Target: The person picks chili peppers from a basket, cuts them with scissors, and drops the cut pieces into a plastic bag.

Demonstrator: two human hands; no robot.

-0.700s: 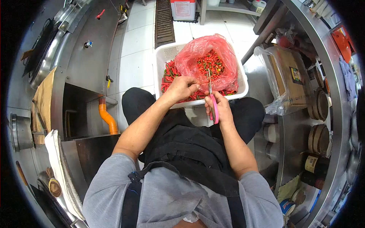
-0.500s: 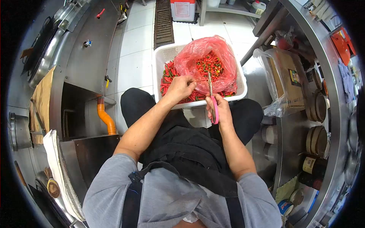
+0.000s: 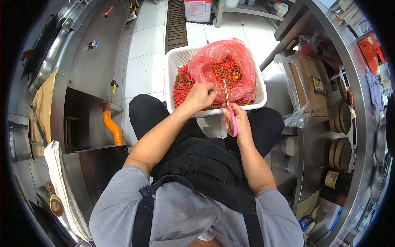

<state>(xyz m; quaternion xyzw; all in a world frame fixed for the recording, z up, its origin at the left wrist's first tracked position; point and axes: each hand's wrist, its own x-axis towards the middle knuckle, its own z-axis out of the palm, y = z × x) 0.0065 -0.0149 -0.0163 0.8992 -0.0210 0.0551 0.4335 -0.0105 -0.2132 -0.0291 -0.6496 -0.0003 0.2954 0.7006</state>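
A white perforated basket (image 3: pixel 170 78) stands on the floor between my knees, with whole red and green chili peppers (image 3: pixel 184 85) in it. On top of them, a translucent pink plastic bag (image 3: pixel 200 61) gapes open around cut chili pieces (image 3: pixel 227 71). My left hand (image 3: pixel 200 97) is pinched closed above the basket's near side, holding a thin red chili pepper mostly hidden by the fingers. Gripped in my right hand (image 3: pixel 239 120) is a pair of scissors (image 3: pixel 233 122) with pink handles. Their blades point away from me, over the bag and just right of my left fingertips.
A steel cabinet (image 3: pixel 96 49) and an orange pipe (image 3: pixel 112 126) are at the left. Along the right runs a steel shelf unit (image 3: pixel 302 164) with a plastic-wrapped cardboard box (image 3: pixel 314 88). A floor drain grate (image 3: pixel 176 24) and a white container (image 3: pixel 198 10) lie beyond the basket.
My left hand has shifted slightly right, its fingertips closer to the scissors. The chili that stretched toward the blades now shows less. My right hand has barely moved.
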